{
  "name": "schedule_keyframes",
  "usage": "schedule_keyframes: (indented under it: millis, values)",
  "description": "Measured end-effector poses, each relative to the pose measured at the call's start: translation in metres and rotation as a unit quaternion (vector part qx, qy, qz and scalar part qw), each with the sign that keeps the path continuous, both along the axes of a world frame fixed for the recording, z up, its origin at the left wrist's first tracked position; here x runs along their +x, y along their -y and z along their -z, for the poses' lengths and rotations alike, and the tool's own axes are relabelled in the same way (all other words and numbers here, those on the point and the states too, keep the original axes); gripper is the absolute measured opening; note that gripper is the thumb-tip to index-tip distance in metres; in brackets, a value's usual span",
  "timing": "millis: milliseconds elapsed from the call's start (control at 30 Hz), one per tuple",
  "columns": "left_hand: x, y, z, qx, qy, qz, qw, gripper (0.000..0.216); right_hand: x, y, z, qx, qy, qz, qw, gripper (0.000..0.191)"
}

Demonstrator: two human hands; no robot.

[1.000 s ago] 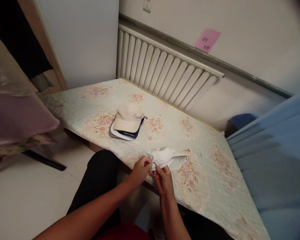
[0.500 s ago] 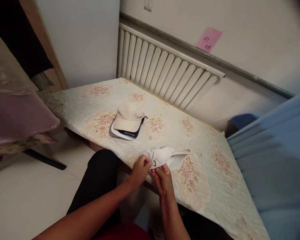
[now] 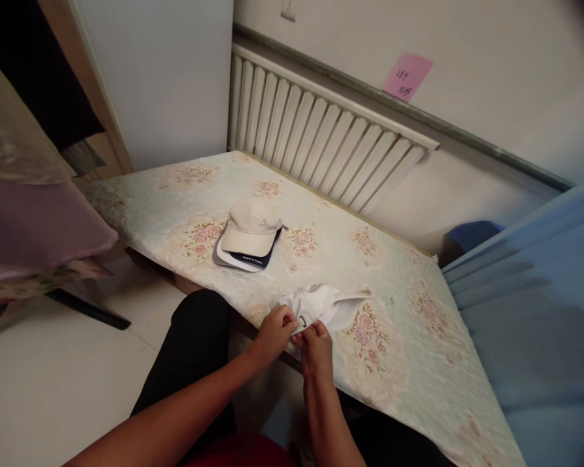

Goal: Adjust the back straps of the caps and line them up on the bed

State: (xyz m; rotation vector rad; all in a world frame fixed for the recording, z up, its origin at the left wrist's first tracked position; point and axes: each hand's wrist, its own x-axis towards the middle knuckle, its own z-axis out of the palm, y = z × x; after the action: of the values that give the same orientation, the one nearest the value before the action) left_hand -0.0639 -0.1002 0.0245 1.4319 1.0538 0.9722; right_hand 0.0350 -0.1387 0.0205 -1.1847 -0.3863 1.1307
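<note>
A white cap (image 3: 314,301) lies at the near edge of the flowered surface, its brim pointing right. Pinched fingers of my left hand (image 3: 276,329) hold its back edge, beside a small metal buckle (image 3: 302,322). My right hand (image 3: 317,344) is closed on the same edge just right of the buckle, fingertips close to the left ones. What lies between the right fingertips, likely the strap, is mostly hidden. Farther off to the left sits a stack of caps, with a beige cap (image 3: 253,224) on top and a dark cap (image 3: 259,259) and lighter brims showing underneath.
The flowered cloth (image 3: 340,253) covers a low bed-like surface against a radiator (image 3: 316,136). A blue curtain (image 3: 540,311) hangs at the right. A chair with purple cloth (image 3: 43,227) stands at the left. A pink note (image 3: 407,76) is on the wall.
My right hand has turned slightly and shifted a little left at the wrist, its fingers drawn closer together. My left hand and the cap have barely moved.
</note>
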Motion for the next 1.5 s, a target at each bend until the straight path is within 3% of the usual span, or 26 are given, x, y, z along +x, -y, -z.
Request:
schedule_keyframes:
  millis: [300,500,733,900,1133,1267,1333,1500]
  values:
    - [-0.002,0.000,-0.001,0.033,-0.054,-0.046,0.997,0.010,-0.007,0.006,-0.014,0.000,-0.012,-0.049,0.999,0.020]
    - [-0.008,0.006,-0.005,0.042,-0.047,-0.062,0.996,0.008,-0.003,0.001,-0.015,-0.002,-0.018,-0.016,1.000,0.025]
    - [-0.015,0.004,-0.013,-0.079,0.037,-0.036,0.996,0.013,-0.002,0.003,-0.015,0.037,-0.032,-0.031,0.998,0.026]
    - [-0.015,0.003,-0.024,-0.226,0.140,-0.034,0.964,0.023,-0.004,0.003,-0.018,0.037,-0.045,-0.034,0.998,0.029]
    - [-0.012,0.007,-0.024,-0.173,0.156,-0.109,0.966,0.030,-0.004,0.001,-0.020,0.060,-0.072,-0.050,0.994,0.027]
    - [-0.012,0.008,-0.026,-0.167,0.180,-0.106,0.964,0.026,-0.005,-0.001,-0.021,0.065,-0.075,-0.055,0.994,0.028]
    - [-0.014,0.006,-0.028,-0.217,0.200,-0.077,0.952,0.033,-0.005,-0.002,-0.021,0.069,-0.073,-0.055,0.993,0.029]
    - [-0.019,-0.006,-0.030,-0.350,0.289,-0.017,0.891,0.045,-0.007,-0.003,-0.020,0.064,-0.068,-0.052,0.994,0.029]
